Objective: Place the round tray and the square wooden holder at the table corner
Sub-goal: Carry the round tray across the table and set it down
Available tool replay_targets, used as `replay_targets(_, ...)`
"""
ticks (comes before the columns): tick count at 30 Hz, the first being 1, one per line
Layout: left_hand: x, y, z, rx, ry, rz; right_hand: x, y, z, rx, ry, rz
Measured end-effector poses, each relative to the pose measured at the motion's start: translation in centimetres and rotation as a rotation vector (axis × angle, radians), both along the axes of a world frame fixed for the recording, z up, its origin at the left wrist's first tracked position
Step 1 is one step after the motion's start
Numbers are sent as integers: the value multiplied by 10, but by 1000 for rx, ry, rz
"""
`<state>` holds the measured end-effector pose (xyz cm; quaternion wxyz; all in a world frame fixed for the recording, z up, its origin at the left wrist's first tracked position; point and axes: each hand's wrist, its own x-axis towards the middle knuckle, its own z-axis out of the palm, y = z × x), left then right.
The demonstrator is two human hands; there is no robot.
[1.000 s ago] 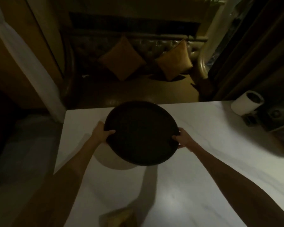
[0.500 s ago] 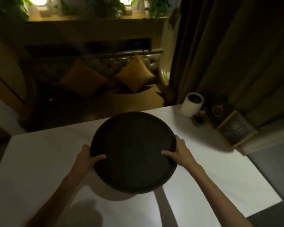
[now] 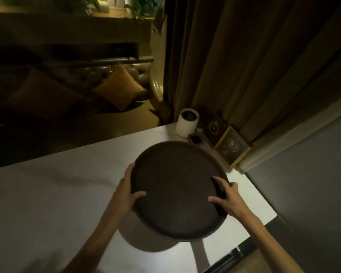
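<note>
A dark round tray hangs above the white table, casting a shadow below it. My left hand grips its left rim, thumb over the edge. My right hand grips its right rim, thumb on the tray's inner surface. The tray is over the right part of the table, near the far right corner. A square wooden-framed holder marked "87" leans at that corner against the curtain.
A white cylindrical roll holder and a small dark dish stand at the far right corner. Dark curtains hang behind. A sofa with orange cushions lies beyond the table's far edge. A grey wall borders the right edge.
Both hands have carried the tray to the right, toward the far right corner. The view has turned right, bringing the framed holder and roll holder closer.
</note>
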<state>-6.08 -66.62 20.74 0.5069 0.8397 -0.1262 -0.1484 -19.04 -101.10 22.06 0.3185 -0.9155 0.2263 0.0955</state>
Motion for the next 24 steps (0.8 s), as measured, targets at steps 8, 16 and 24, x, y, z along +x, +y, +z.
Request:
replay_targets(8,-18,-89,-38,204,6,9,6,-84,-39,27,-58,48)
replay_targets(16,-15,-182,-100,319,192,-54,34,-181,-90,10,161,124)
replay_targets(24,22,-242,-143,561,248,-115,71,-207,-147,-21,317,71)
